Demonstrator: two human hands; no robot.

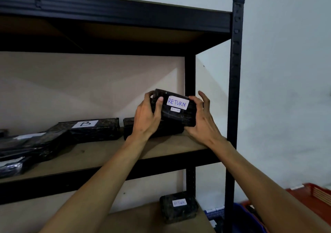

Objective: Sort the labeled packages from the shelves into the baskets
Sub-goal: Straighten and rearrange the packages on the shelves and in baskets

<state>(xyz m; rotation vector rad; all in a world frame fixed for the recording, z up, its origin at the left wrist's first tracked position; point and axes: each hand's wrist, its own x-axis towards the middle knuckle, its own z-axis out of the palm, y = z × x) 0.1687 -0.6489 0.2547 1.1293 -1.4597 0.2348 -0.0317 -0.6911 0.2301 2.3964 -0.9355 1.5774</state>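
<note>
Lower-shelf package (179, 208) label too small to read; left packages (10, 161) cut by edge.

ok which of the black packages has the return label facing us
The package held up by both hands, left hand and right hand; its label reads RETURN. The shelf package reads B.

Head view — close, facing shelf (111, 154)

Dim indoor light, deep shadow under the upper shelf board (114, 41), slight softness — wide-angle bending at edges
</note>
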